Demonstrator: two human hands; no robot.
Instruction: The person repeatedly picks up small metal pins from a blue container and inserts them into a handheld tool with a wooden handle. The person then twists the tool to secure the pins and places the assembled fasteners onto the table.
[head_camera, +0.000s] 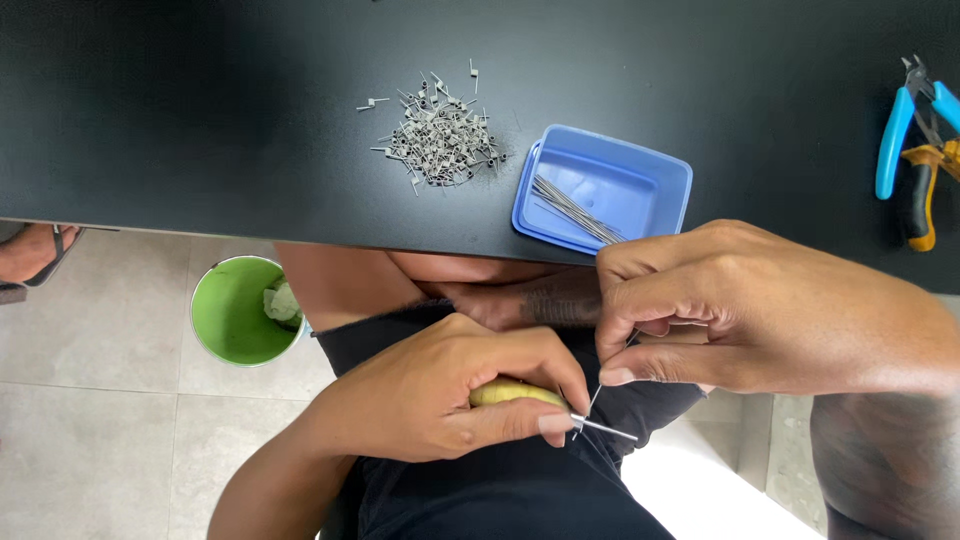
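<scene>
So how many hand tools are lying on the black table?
2, both at the table's far right edge: blue-handled cutters and, right beside them, yellow-and-black-handled pliers. The frame crops both, so more may lie out of view.

Above a seated person's lap, the left hand (440, 395) grips a yellow-handled tool (515, 392) while the right hand (720, 305) pinches a thin wire (592, 403) at its metal tip. On the black table (200, 120) beyond lie a pile of wire coils (440, 135) and a blue tray (603, 190) of straight wires.
</scene>
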